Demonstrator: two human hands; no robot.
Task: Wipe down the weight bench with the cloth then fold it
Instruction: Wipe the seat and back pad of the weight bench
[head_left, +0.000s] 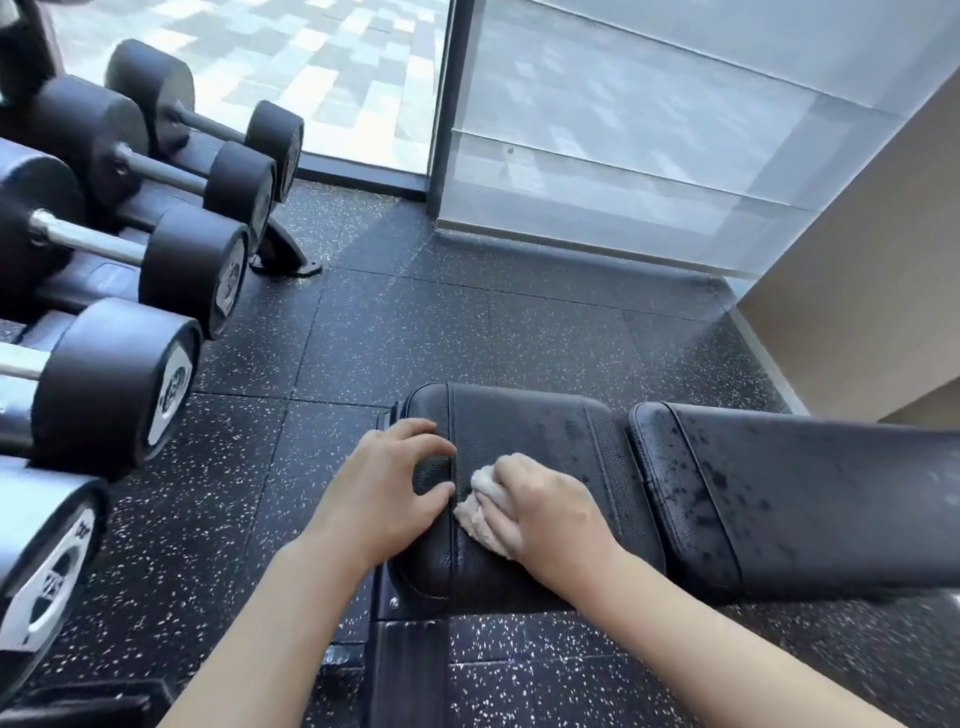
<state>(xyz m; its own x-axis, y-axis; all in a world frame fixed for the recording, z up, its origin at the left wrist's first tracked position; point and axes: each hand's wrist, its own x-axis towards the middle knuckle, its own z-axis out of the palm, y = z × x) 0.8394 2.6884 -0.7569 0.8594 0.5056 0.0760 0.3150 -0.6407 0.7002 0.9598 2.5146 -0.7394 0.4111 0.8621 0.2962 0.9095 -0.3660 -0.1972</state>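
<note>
Cloth (485, 506), pale and crumpled, gripped by right hand (550, 514) fingers on black bench (519, 431).

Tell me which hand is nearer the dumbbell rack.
Left. The left hand rests on the black padded bench seat's end toward the dumbbell rack; the right hand holds the white cloth farther away.

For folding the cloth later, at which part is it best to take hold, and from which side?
Probably the free edge of the cloth that sticks out left of the right hand on the seat pad. It is bunched under that hand, so the left hand, resting close beside it, could pinch this edge from the left.
</note>
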